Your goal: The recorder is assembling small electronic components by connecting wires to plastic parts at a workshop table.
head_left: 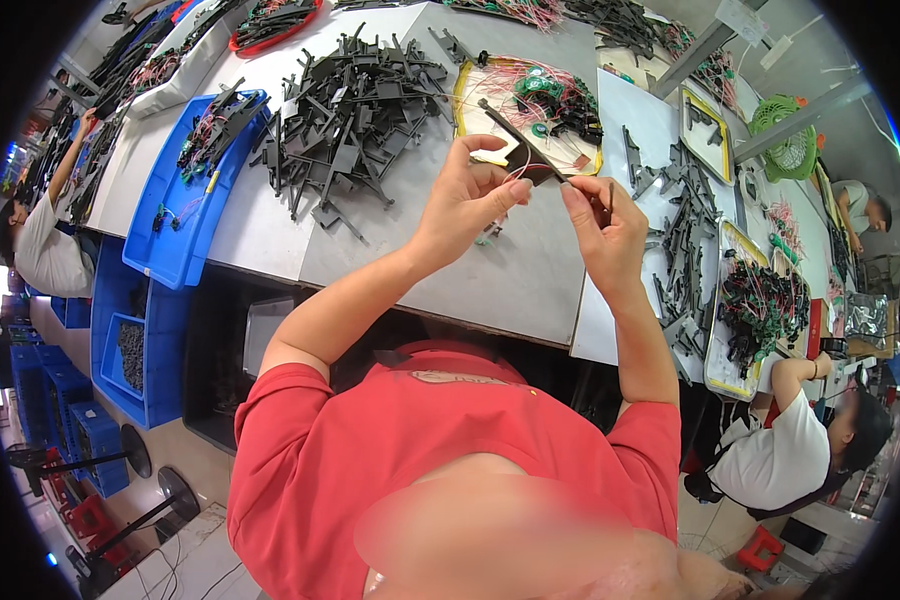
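Observation:
Over the grey tabletop (410, 270) I hold up a dark plastic bracket (515, 130) with a long thin arm. My left hand (467, 198) pinches thin red and white wires beside the bracket. At the bracket's lower right end, my right hand (606, 228) grips it between thumb and fingers. A small green part dangles on wires below my left hand. Just beyond my hands, a yellow-rimmed tray (460, 100) holds red wires, green circuit boards and black parts. To its left lies a large heap of dark plastic brackets (355, 115).
A blue tray (175, 240) with wired parts stands at the left table edge. More brackets (688, 225) lie in a strip on the right, beside another tray of wired boards (760, 310). A metal post (700, 55) rises at the far right. Other people work on both sides.

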A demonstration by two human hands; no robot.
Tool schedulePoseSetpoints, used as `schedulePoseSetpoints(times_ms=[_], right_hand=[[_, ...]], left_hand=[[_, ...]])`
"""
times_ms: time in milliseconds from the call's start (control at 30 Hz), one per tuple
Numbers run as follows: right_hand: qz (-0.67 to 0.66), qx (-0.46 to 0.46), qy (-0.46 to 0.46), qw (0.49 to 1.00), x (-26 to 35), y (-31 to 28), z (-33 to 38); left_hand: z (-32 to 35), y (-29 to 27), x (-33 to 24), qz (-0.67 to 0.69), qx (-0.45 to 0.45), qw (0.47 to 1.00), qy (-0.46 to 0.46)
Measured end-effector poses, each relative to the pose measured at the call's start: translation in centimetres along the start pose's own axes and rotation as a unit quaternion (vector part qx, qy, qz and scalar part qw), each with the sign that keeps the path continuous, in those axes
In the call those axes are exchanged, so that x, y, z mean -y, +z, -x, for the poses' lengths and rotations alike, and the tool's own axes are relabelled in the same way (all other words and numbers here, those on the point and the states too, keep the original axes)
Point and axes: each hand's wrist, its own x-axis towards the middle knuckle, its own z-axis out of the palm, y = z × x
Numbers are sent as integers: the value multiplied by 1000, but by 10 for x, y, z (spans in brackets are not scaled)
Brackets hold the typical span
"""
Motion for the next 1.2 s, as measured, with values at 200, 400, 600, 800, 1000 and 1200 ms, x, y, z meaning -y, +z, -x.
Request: schedulePoseSetpoints(times_ms=[200, 400, 600, 800, 1000, 1200], right_hand=[[-5, -80, -40, 996, 4, -2, 1], [-6, -115, -51, 992, 0, 3, 6], [-152, -82, 56, 983, -7, 1, 9], [-185, -47, 107, 976, -19, -4, 1], [-149, 62, 45, 986, -21, -15, -7], [-369, -69, 140, 916, -32, 15, -1]], left_hand=[[4, 13, 19, -108, -91, 983, 117], [0, 19, 22, -263, -108, 925, 253], [-7, 9, 17, -457, -69, 783, 416], [-11, 4, 17, -301, -5, 932, 200], [-34, 1, -16, -60, 142, 988, -32], [-38, 9, -6, 8, 56, 997, -46]])
